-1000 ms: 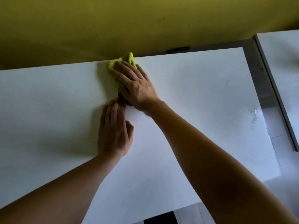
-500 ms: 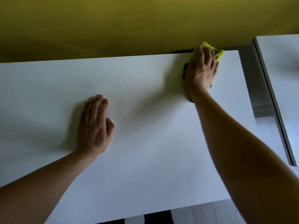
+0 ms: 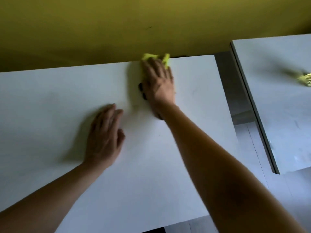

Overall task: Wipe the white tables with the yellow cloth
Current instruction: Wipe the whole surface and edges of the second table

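The right hand point(image 3: 158, 81) lies palm down on the yellow cloth point(image 3: 165, 60), fingers spread flat over it and pressing it onto the white table point(image 3: 50, 101) at the table's far edge, right of centre. Only the cloth's far corners show beyond the fingertips; the remainder is covered by the hand. The left hand point(image 3: 105, 138) rests flat on the same table, palm down, fingers together and extended, holding nothing, nearer the person and to the left of the right hand, with bare surface between them. A yellow-green wall point(image 3: 117, 27) rises directly behind the far edge. To the right, across a narrow gap showing grey floor point(image 3: 242, 132), stands a second white table point(image 3: 277, 115). A blurred yellow object point(image 3: 305, 79) lies on it at the frame's right edge; its identity cannot be determined.
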